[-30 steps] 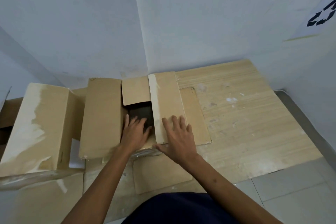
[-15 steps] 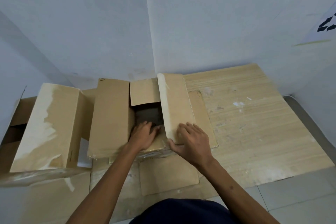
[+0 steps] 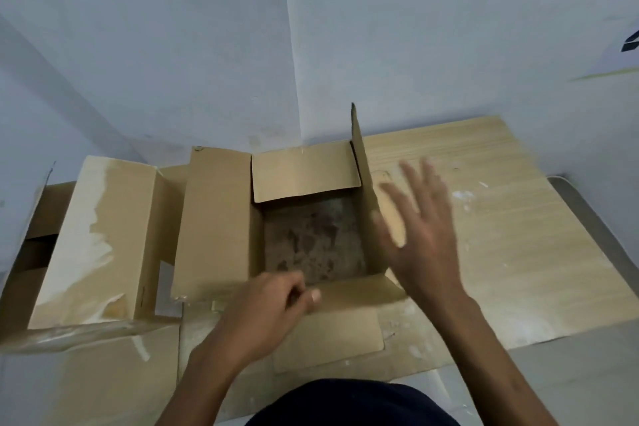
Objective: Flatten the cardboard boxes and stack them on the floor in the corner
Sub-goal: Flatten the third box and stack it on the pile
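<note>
Swung up since half a second ago, the right flap (image 3: 363,190) of the middle brown cardboard box (image 3: 214,218) is now standing almost upright on its fold instead of lying across the opening. The right hand (image 3: 425,235), which was pressing down on that flap, is now hanging in the air just right of it.

This box is sitting on the floor close to the corner where two white walls (image 3: 207,45) are meeting. Its short far flap (image 3: 304,171) is lying over the far part of the opening, and a dark mottled surface (image 3: 311,239) is showing inside. Just to its left, a second brown cardboard box with pale torn patches (image 3: 103,235) is lying beside it, the two nearly touching. Flat brown cardboard sheets (image 3: 332,339) are lying underneath and on the near side. A pale wooden board (image 3: 501,235) is covering the floor to the right, with grey floor tiles (image 3: 570,373) beyond its near edge. A white paper sign with a black mark (image 3: 629,41) is hanging on the right wall. Part of a dark blue garment (image 3: 345,401) is filling the bottom edge.

The right hand is blurred, its fingers straight and spread wide, holding nothing; whether it is brushing the upright flap I cannot tell. The left hand (image 3: 273,308) is resting at the near flap (image 3: 356,294), fingers curled, thumb and forefinger pinching that flap's left end.
</note>
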